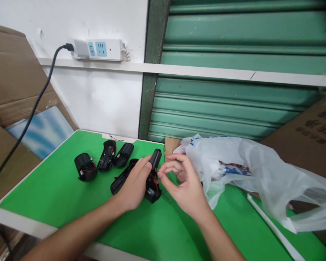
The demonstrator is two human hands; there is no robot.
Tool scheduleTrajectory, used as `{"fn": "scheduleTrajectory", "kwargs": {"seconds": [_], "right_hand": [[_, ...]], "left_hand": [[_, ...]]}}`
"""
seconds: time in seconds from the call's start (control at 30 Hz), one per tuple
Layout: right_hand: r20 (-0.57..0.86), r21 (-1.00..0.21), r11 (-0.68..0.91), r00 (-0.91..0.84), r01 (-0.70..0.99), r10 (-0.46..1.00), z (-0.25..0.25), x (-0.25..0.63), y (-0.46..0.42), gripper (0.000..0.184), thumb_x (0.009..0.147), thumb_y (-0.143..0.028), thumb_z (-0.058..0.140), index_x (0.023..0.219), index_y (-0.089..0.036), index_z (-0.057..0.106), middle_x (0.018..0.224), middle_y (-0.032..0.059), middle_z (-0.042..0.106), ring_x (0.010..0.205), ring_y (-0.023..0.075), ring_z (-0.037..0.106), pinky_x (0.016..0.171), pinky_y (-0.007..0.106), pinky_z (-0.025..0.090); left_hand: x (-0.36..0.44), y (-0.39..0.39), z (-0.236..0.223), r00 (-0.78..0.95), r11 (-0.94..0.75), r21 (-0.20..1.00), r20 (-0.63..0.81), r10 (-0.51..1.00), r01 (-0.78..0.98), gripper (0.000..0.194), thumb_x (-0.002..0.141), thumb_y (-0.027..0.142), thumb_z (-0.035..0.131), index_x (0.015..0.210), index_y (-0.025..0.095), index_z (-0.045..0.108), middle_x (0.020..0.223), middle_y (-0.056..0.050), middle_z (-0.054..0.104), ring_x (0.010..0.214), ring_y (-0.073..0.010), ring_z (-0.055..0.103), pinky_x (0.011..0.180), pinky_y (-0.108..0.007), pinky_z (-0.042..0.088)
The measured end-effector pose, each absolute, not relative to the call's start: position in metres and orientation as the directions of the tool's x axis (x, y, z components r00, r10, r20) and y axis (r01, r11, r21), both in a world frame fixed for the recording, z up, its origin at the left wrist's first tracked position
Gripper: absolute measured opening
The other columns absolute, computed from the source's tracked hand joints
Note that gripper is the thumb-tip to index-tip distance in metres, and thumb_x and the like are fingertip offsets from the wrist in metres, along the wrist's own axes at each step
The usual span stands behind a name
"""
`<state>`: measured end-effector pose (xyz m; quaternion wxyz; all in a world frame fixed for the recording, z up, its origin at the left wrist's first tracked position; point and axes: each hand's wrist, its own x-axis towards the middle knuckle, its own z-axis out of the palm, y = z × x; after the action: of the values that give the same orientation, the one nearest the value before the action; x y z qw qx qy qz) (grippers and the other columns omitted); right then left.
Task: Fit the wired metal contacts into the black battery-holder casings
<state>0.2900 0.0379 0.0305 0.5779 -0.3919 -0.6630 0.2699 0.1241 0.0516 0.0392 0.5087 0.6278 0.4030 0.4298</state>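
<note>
Work on the black housing [153,193], centre of frame, looks partway: left hand [136,183] grips it, right hand [184,184] pinches a thin wire [157,172] between thumb and finger. A red wire [155,179] is exposed there, so the wiring seems unfinished (can't tell what's joined). Three black shells [85,166] at centre-left lie open, wires showing, apparently also left to close; another dark part [117,184] sits beside the left hand.
</note>
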Motion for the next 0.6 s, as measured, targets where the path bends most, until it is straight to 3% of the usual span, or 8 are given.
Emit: {"fn": "scheduleTrajectory", "kwargs": {"seconds": [0.3, 0.6], "right_hand": [[0.539, -0.824, 0.526, 0.007, 0.211, 0.842, 0.0303, 0.2889, 0.0371, 0.034, 0.09, -0.017, 0.068, 0.116, -0.028, 0.049, 0.085, -0.0033, 0.073, 0.075, 0.0135, 0.071, 0.072, 0.026, 0.059], [0.556, -0.811, 0.534, 0.03, 0.239, 0.831, 0.0315, 0.2868, 0.037, 0.031, 0.09, -0.016, 0.067, 0.114, -0.027, 0.051, 0.085, -0.0027, 0.071, 0.073, 0.0126, 0.07, 0.071, 0.025, 0.059]], "left_hand": [[0.1248, 0.0528, 0.0383, 0.298, -0.155, 0.986, 0.132, 0.945, 0.056, 0.052, 0.105, 0.053, 0.042, 0.134, 0.017, 0.065, 0.141, -0.013, 0.065, 0.133, -0.0288, 0.056, 0.119, -0.042, 0.037], [0.1255, 0.0528, 0.0385, 0.314, -0.118, 0.991, 0.094, 0.945, 0.059, 0.052, 0.107, 0.049, 0.038, 0.138, 0.016, 0.062, 0.149, -0.014, 0.06, 0.139, -0.029, 0.052, 0.12, -0.042, 0.036]]}}
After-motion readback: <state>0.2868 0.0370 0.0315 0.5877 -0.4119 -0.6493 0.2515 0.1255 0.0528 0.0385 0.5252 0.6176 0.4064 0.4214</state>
